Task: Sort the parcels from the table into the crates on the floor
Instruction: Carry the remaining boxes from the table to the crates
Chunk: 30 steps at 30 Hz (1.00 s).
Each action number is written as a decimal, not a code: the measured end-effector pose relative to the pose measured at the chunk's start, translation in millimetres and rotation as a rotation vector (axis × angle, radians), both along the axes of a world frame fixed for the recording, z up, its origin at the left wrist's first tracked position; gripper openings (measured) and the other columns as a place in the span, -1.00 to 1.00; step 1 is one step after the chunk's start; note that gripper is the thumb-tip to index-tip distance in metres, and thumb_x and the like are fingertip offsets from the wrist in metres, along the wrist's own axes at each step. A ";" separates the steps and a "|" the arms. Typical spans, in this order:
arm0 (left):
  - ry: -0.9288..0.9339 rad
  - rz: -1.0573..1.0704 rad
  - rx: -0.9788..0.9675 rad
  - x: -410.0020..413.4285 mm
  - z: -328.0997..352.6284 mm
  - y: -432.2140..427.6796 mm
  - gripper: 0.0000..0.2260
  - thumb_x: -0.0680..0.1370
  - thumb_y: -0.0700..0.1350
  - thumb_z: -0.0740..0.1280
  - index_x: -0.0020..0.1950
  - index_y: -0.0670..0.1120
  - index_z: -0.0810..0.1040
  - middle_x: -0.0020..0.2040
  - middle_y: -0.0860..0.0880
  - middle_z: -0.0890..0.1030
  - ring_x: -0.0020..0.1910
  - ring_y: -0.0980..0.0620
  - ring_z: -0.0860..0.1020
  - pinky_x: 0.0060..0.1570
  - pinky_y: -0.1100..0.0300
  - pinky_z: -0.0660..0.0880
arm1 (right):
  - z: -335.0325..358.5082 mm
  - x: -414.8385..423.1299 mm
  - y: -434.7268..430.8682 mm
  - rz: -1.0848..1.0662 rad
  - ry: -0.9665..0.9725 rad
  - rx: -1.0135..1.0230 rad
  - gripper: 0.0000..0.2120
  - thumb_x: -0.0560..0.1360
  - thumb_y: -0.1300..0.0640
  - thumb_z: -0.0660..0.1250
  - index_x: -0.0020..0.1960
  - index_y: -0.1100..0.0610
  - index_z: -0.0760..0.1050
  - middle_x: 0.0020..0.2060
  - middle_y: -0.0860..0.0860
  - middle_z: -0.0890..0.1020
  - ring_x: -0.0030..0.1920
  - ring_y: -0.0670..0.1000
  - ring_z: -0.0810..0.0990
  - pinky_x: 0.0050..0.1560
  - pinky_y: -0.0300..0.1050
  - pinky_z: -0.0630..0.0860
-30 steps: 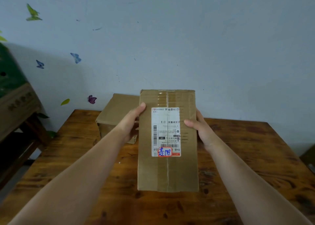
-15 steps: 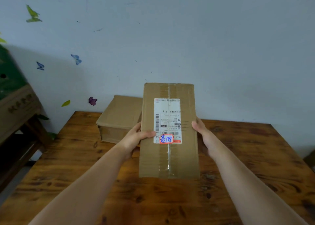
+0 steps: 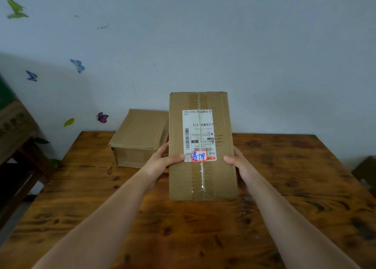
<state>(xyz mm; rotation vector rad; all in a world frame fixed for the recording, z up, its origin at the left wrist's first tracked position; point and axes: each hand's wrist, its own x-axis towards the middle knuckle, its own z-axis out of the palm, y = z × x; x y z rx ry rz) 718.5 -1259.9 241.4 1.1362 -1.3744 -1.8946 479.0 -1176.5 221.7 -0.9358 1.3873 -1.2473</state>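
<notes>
I hold a long brown cardboard parcel (image 3: 203, 179) upright above the wooden table (image 3: 284, 207), its taped face toward me. A white shipping label with a red-framed blue handwritten mark sits on that face. My left hand (image 3: 162, 160) grips its left edge, thumb on the front. On the opposite edge my right hand (image 3: 240, 165) does the same. A second, flatter brown parcel (image 3: 138, 138) lies on the table behind and to the left, by the wall. No crates are in view.
A dark wooden bench or shelf (image 3: 18, 167) with a box on it stands left of the table. Part of a dark wooden piece (image 3: 366, 173) shows beyond the right edge. The pale wall (image 3: 223, 44) carries butterfly stickers.
The parcel has risen and tipped more upright, away from me. Both hands have slid down its sides, from about mid-height toward the label's bottom.
</notes>
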 end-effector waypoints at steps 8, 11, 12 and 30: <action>-0.013 -0.133 0.012 -29.0 -14.2 11.6 -0.14 0.21 -0.03 0.58 0.44 0.08 0.27 0.19 -0.06 0.55 0.11 -0.04 0.56 0.05 0.03 0.50 | -19.3 -13.0 53.9 -0.154 -0.057 0.014 -0.36 0.18 -0.12 0.46 0.26 -0.24 0.45 0.14 -0.09 0.64 0.09 -0.05 0.63 0.06 0.05 0.48; -0.002 -0.185 0.051 -48.3 -17.7 25.7 -0.14 0.20 0.06 0.53 0.45 0.10 0.25 0.19 -0.03 0.55 0.13 -0.05 0.54 0.10 -0.04 0.50 | -26.6 -26.6 81.6 -0.213 -0.122 0.012 -0.27 0.20 -0.03 0.49 0.36 -0.12 0.39 0.14 -0.02 0.65 0.12 0.06 0.63 0.05 0.10 0.52; -0.005 -0.196 0.058 -54.9 -17.4 32.8 -0.12 0.18 0.09 0.53 0.45 0.11 0.26 0.19 -0.03 0.55 0.13 -0.05 0.54 0.08 -0.04 0.50 | -28.4 -31.5 91.2 -0.222 -0.139 0.003 -0.29 0.24 0.01 0.48 0.38 -0.08 0.38 0.15 0.02 0.64 0.13 0.09 0.63 0.06 0.12 0.52; 0.069 -0.334 -0.027 -247.8 2.7 274.8 -0.17 0.12 0.10 0.52 0.38 0.09 0.39 0.04 0.03 0.66 0.01 -0.01 0.61 -0.05 0.02 0.51 | -5.4 -201.7 360.3 -0.394 -0.126 -0.098 -0.28 0.12 -0.13 0.57 0.27 -0.19 0.48 0.19 0.04 0.62 0.19 0.15 0.59 0.24 0.28 0.42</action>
